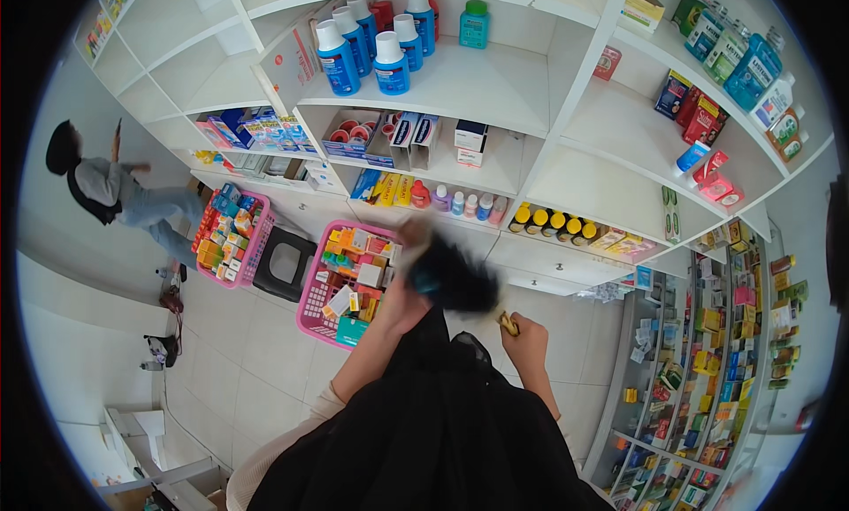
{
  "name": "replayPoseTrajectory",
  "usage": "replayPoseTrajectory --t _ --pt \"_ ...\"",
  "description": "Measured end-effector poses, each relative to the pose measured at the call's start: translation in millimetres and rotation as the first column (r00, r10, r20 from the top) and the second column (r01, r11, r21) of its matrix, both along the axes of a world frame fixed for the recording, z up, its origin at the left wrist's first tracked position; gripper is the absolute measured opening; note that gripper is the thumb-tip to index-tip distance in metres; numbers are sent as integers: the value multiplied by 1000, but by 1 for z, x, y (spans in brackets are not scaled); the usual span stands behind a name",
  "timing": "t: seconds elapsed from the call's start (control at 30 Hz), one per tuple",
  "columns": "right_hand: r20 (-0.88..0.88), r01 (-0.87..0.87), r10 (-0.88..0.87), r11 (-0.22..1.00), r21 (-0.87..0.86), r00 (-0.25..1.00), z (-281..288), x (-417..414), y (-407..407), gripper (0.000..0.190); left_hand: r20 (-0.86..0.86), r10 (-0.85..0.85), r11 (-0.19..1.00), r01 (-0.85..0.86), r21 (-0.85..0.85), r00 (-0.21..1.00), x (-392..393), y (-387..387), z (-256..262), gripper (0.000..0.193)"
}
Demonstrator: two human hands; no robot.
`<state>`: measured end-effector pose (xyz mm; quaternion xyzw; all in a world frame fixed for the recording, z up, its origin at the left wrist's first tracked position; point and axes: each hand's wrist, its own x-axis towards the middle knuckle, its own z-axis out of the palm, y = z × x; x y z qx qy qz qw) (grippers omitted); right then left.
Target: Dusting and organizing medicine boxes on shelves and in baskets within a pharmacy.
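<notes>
My right hand (527, 338) grips the light, yellowish handle of a feather duster (461, 275). The duster's dark, fluffy head is smeared by motion and points up and left from the fist. My left hand (406, 307) is raised beside it, partly hidden behind the dark feathers. A small brownish and white blur (414, 236) shows above the left hand; whether it is a held thing or the fingertips is unclear. Just left of that hand, a pink plastic basket (312, 305) on the floor is filled with medicine boxes (368, 272).
White shelving (494, 67) ahead carries blue bottles (391, 67), cartons and small bottles (457, 203). A black stool (284, 262) stands between the near basket and another filled pink basket (262, 239). A person (113, 179) is at the far left. A stocked glass display case (653, 378) is on the right.
</notes>
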<state>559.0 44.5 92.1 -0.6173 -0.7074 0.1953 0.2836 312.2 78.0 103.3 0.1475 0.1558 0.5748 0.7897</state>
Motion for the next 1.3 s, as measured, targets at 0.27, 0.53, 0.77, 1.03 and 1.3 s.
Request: replayPoseTrajectory --t 0.27,0.53,0.77,1.03,1.3 --pt "42 -53 54 998 -29 998 5 0 0 18 53 -42 982 31 188 998 4 11 2 54" --pt "9 -59 59 997 -52 998 7 5 0 18 -52 -25 1000 25 7 998 9 6 9 64" --pt "-93 -24 18 998 -65 995 5 1 -4 16 -60 -7 996 2 -87 998 6 6 -7 42" --pt "-40 -65 64 997 -39 997 11 -4 -1 16 48 67 978 -56 -203 997 2 3 -2 55" --pt "-6 -27 27 1000 3 1000 1 -3 -1 14 277 -161 987 159 29 947 -1 11 1 46"
